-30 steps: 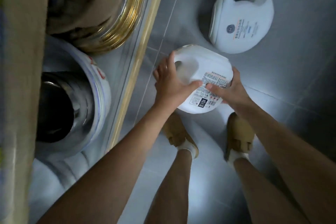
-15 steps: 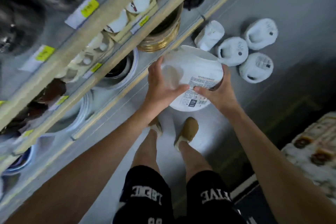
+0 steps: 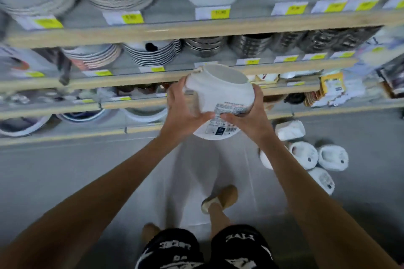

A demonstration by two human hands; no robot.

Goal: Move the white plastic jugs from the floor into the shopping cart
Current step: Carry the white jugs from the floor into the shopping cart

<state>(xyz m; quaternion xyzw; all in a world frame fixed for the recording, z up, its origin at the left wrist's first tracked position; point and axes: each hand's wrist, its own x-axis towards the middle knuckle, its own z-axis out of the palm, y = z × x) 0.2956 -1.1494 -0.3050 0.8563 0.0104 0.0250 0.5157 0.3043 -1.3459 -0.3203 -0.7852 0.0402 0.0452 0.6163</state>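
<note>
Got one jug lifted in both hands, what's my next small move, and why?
Probably turn away from the shelves to find the cart, with both hands on the jug. The left hand and right hand grip its sides, no cart is in view, and other jugs wait on the floor.

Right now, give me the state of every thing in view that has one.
Held jug, off the floor, tilted, label toward the camera.
Left hand, grips the held jug's left side.
Right hand, grips its right side, thumb on the label.
Floor jugs, on the floor, bunched together, untouched.
Plates, stacked on a shelf.
Shopping cart, not in view.
</note>
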